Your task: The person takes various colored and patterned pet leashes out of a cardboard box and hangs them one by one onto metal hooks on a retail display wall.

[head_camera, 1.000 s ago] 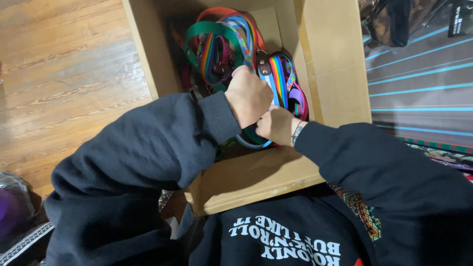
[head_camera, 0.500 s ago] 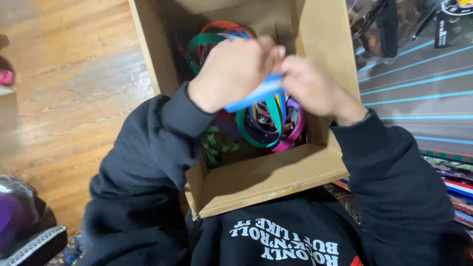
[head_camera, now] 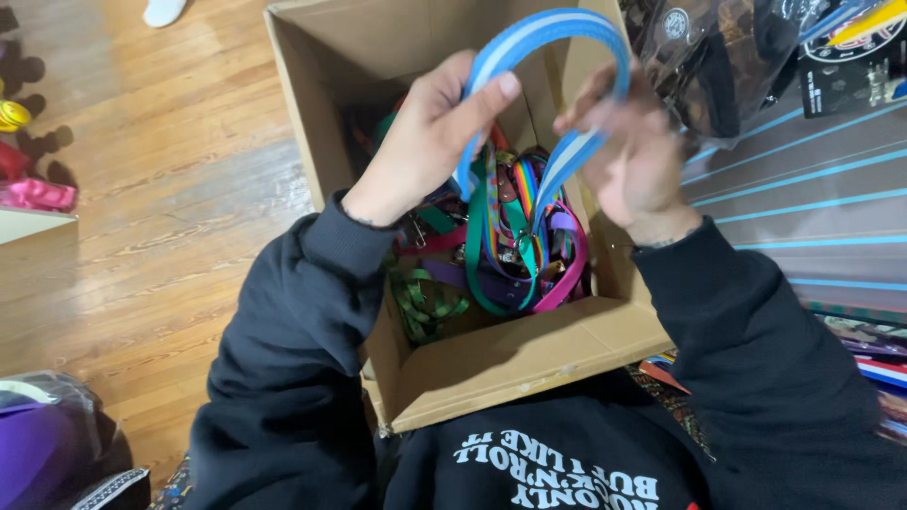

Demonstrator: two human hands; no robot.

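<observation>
A light blue and white striped lanyard [head_camera: 557, 38] arches above an open cardboard box [head_camera: 529, 364]. My left hand [head_camera: 425, 142] pinches one side of the strap between thumb and fingers. My right hand [head_camera: 628, 156] grips the other side, and the strap's lower end hangs down toward the box. Inside the box lies a tangled pile of colourful lanyards [head_camera: 501, 250] in green, pink, purple and rainbow stripes, with metal clips. Both dark sleeves reach over the box's near flap.
The box rests against my lap on a wooden floor [head_camera: 142, 189]. A striped dark rug [head_camera: 812, 179] lies at the right with plastic-wrapped items [head_camera: 727, 57] on it. A purple bag [head_camera: 38, 444] sits at the lower left, pink objects [head_camera: 33, 194] at the far left.
Both hands have risen out of the box and drawn apart, lifting the blue and white lanyard up into a loop above the pile.
</observation>
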